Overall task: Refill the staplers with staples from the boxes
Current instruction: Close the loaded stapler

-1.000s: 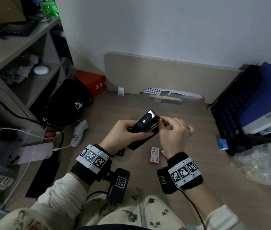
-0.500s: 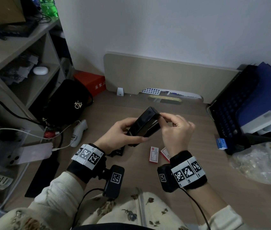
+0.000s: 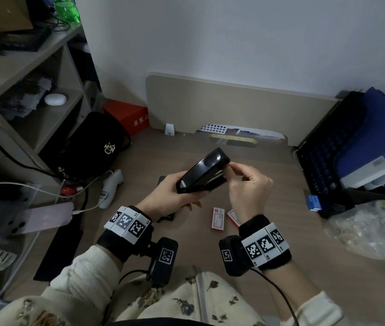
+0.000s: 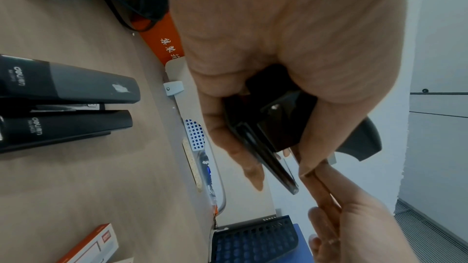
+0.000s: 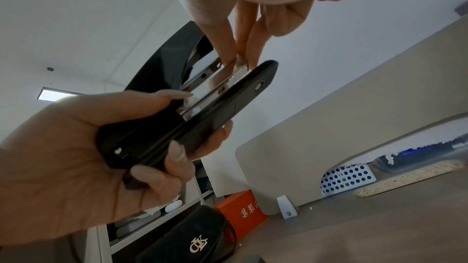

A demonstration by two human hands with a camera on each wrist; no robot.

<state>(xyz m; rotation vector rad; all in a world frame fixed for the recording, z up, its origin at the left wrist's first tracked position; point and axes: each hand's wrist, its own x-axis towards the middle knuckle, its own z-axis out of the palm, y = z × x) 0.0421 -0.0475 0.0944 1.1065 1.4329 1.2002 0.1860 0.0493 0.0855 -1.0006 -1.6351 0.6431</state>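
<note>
My left hand (image 3: 177, 194) grips a black stapler (image 3: 203, 172) by its rear, above the desk, nose pointing away and up. Its top cover is slightly raised off the shiny metal magazine (image 5: 215, 79). Thumb and forefinger of my right hand (image 3: 230, 165) pinch the front tip of that magazine; the fingertips (image 5: 243, 51) meet on the metal end. Two red-and-white staple boxes (image 3: 217, 218) lie on the desk beneath my hands. Two more black staplers (image 4: 68, 85) lie side by side on the desk in the left wrist view.
A black bag (image 3: 92, 147) and an orange box (image 3: 127, 116) sit at the back left, with a phone (image 3: 45, 217) on its cable and a white device (image 3: 111, 187). A dark crate (image 3: 328, 156), a small blue box (image 3: 313, 202) and a plastic bag (image 3: 370, 231) crowd the right.
My left hand has turned the stapler and raised its nose farther away from me. My right fingers have stayed at its front end, pinching there.
</note>
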